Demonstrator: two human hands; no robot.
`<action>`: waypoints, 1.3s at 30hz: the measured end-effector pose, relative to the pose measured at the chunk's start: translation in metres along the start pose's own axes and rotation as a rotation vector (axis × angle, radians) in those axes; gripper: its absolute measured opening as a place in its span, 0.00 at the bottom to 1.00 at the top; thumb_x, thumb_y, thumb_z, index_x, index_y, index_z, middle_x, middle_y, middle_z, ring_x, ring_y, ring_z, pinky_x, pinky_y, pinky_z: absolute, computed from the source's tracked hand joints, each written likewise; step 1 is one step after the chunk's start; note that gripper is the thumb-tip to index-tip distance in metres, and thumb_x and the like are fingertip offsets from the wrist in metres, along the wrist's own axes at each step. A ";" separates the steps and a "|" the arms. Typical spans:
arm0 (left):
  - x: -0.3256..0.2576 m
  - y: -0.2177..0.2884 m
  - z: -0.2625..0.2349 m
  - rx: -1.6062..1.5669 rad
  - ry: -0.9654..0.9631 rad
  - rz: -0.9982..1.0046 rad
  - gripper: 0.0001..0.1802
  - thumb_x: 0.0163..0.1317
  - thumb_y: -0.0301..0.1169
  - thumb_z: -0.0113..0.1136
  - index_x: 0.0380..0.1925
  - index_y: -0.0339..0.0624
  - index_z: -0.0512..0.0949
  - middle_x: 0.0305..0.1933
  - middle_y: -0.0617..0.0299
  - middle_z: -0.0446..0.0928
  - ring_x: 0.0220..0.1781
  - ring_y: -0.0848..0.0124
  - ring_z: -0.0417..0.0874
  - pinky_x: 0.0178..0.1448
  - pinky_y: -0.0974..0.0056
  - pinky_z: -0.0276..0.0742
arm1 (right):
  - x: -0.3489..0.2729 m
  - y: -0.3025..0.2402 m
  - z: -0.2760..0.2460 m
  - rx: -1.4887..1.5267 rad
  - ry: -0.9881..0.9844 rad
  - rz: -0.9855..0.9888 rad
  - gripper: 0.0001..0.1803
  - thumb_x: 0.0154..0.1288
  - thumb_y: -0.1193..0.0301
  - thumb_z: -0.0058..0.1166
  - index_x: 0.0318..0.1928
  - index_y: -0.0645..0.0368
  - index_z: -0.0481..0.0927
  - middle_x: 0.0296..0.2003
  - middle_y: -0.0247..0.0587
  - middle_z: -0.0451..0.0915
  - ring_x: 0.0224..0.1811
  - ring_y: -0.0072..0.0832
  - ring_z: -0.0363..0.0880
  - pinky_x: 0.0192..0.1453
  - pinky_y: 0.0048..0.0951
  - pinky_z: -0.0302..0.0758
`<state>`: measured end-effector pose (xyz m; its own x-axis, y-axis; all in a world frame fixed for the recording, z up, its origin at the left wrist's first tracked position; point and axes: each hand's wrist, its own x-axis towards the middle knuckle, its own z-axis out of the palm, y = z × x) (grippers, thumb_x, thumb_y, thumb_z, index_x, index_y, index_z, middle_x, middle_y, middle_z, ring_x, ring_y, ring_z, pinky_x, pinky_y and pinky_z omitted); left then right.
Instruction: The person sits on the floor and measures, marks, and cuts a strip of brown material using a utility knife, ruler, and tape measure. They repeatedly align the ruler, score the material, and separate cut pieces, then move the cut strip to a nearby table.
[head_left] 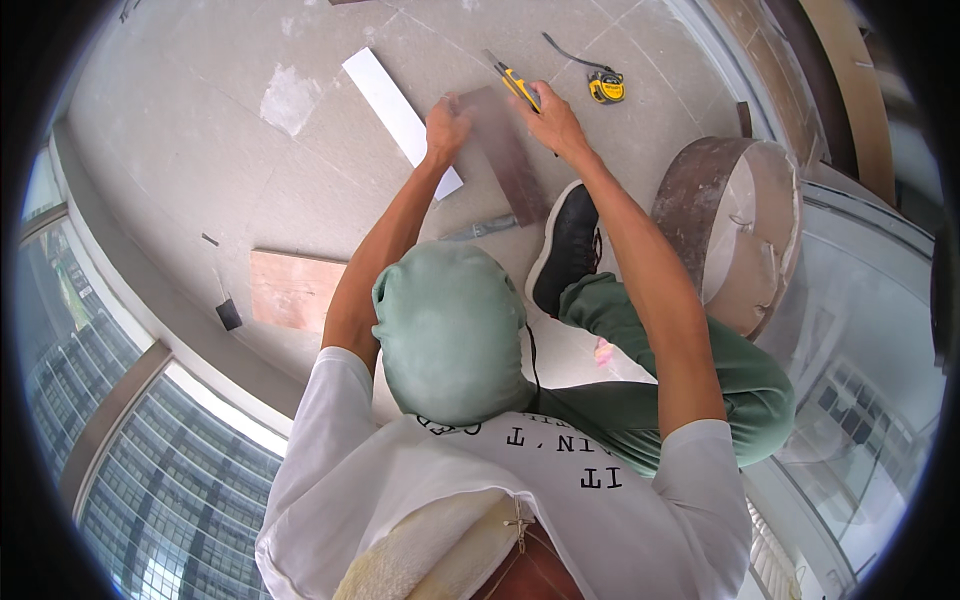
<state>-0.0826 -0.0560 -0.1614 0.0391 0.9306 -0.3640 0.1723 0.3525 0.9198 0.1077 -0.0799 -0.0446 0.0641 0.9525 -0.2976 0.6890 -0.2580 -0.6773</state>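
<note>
Head view, grey tiled floor [200, 150], curved glass wall [160, 470]

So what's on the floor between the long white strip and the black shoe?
In the head view, a dark rectangular board lies between the white strip and the black shoe, with a grey metal tool near its lower end.

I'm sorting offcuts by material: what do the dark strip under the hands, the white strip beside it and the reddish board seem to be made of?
Dark strip: looks like a brown laminate or thin sheet, smooth with a dull sheen; hard to tell which. White strip: flat, matt, clean-edged, perhaps plastic or laminate. Reddish board: probably plywood, faint grain and a raw, unpolished face. The right hand holds a yellow utility knife.
</note>
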 end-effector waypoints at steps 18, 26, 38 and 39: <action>-0.006 0.023 -0.008 -0.015 -0.115 0.023 0.12 0.63 0.33 0.71 0.29 0.42 0.76 0.29 0.70 0.74 0.33 0.79 0.75 0.38 0.70 0.78 | -0.032 -0.001 0.005 -0.106 -0.116 0.095 0.31 0.66 0.48 0.54 0.57 0.62 0.76 0.38 0.58 0.84 0.39 0.50 0.86 0.48 0.46 0.78; -0.008 0.033 -0.011 0.050 -0.075 0.156 0.12 0.63 0.33 0.71 0.30 0.39 0.78 0.30 0.68 0.76 0.32 0.79 0.76 0.38 0.69 0.79 | -0.022 -0.040 -0.033 -0.103 -0.395 0.205 0.20 0.69 0.56 0.56 0.47 0.61 0.76 0.22 0.37 0.76 0.18 0.25 0.74 0.23 0.31 0.70; 0.077 0.068 -0.172 -0.360 0.257 0.174 0.11 0.66 0.35 0.68 0.31 0.46 0.75 0.30 0.71 0.77 0.31 0.81 0.77 0.41 0.73 0.78 | -0.073 -0.012 -0.043 -0.280 -0.781 0.400 0.24 0.63 0.59 0.58 0.52 0.63 0.78 0.22 0.42 0.78 0.19 0.29 0.73 0.25 0.35 0.71; 0.071 0.093 -0.175 -0.256 0.192 0.177 0.09 0.66 0.36 0.68 0.34 0.46 0.78 0.30 0.73 0.76 0.32 0.81 0.77 0.44 0.74 0.76 | -0.078 0.003 -0.046 -0.219 -0.752 0.470 0.26 0.63 0.59 0.59 0.55 0.63 0.77 0.24 0.41 0.79 0.19 0.28 0.73 0.25 0.35 0.71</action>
<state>-0.2362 0.0607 -0.0759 -0.1436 0.9723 -0.1845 -0.0732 0.1755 0.9818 0.1380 -0.1477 0.0071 -0.0619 0.3812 -0.9224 0.8373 -0.4832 -0.2558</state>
